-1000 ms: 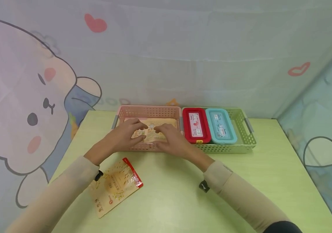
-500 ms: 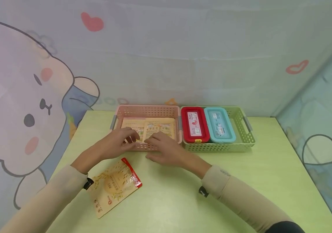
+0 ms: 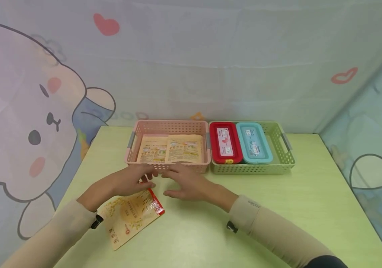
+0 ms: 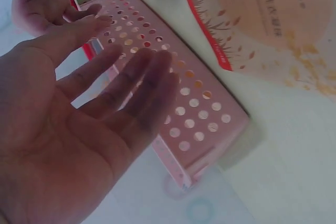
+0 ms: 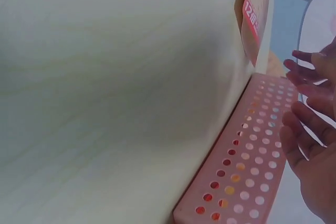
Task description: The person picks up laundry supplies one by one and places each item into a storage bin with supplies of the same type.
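Observation:
Both hands hover in front of the pink basket (image 3: 171,126), holding nothing. My left hand (image 3: 129,181), fingers relaxed, is over the top end of a tan pouch with a red strip (image 3: 132,216) that lies flat on the table. The left wrist view shows that hand (image 4: 100,108) with spread fingers before the basket's perforated wall. My right hand (image 3: 189,183) is a little to the right, fingers loosely bent toward the left hand. Inside the pink basket two tan printed pouches (image 3: 184,149) lie side by side, overlapping slightly.
A green basket (image 3: 276,145) adjoins the pink one on the right. It holds a red lidded box (image 3: 226,143) and a light blue lidded box (image 3: 254,143). Behind the table (image 3: 278,208) hangs a printed cloth (image 3: 228,67).
Both hands have drawn back from above the pouches in the pink basket toward the body, coming out over the basket's front edge. The pouches, now uncovered, and the baskets stay in place.

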Action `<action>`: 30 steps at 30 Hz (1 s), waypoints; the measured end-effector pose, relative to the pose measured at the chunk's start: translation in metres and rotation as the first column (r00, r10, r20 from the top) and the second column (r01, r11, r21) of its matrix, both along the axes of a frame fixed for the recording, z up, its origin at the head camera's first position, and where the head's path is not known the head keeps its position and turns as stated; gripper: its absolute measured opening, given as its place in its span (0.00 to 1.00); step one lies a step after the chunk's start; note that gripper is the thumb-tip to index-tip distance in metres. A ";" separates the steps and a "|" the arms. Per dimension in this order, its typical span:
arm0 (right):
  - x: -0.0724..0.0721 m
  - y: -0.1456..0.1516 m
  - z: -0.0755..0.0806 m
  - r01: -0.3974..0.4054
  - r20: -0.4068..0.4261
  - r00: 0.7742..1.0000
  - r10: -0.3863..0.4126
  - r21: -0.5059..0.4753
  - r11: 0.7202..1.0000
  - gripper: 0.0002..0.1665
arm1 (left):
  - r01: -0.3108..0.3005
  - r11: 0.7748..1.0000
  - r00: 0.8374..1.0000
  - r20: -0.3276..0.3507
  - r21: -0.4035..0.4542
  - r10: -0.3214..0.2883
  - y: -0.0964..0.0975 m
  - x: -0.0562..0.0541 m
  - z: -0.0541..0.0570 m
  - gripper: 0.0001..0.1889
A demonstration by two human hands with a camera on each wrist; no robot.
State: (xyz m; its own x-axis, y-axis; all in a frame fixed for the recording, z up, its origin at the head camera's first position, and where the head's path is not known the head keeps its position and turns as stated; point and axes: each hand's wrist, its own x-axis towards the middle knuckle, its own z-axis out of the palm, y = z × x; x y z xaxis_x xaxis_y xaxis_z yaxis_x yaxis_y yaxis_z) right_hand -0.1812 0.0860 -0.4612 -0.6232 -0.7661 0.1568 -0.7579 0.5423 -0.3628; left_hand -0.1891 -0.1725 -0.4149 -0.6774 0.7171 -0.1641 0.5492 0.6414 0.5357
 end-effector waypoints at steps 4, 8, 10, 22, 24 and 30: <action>0.001 -0.006 -0.004 0.006 0.070 0.998 -0.007 0.012 1.000 0.32 | -0.015 0.998 1.000 -0.011 -0.053 0.015 -0.007 0.004 -0.005 0.19; 0.003 -0.011 -0.008 -0.005 0.131 0.991 0.000 0.037 0.999 0.34 | -0.095 0.984 0.995 -0.038 -0.152 0.090 -0.019 0.008 -0.012 0.19; 0.004 -0.013 -0.009 -0.009 0.152 0.988 0.001 0.050 0.999 0.34 | -0.128 0.973 0.992 -0.041 -0.190 0.122 -0.025 0.010 -0.017 0.19; 0.008 -0.029 -0.015 -0.014 0.224 0.974 -0.029 0.188 0.982 0.31 | -0.229 0.917 0.962 0.067 -0.326 0.264 -0.052 0.010 -0.030 0.17; 0.009 -0.032 -0.016 -0.027 0.231 0.973 -0.024 0.216 0.976 0.29 | -0.251 0.902 0.949 0.093 -0.352 0.301 -0.054 0.011 -0.029 0.17; 0.011 -0.036 -0.025 -0.083 0.260 0.965 0.010 0.272 0.959 0.21 | -0.268 0.888 0.928 0.148 -0.373 0.342 -0.060 0.013 -0.029 0.19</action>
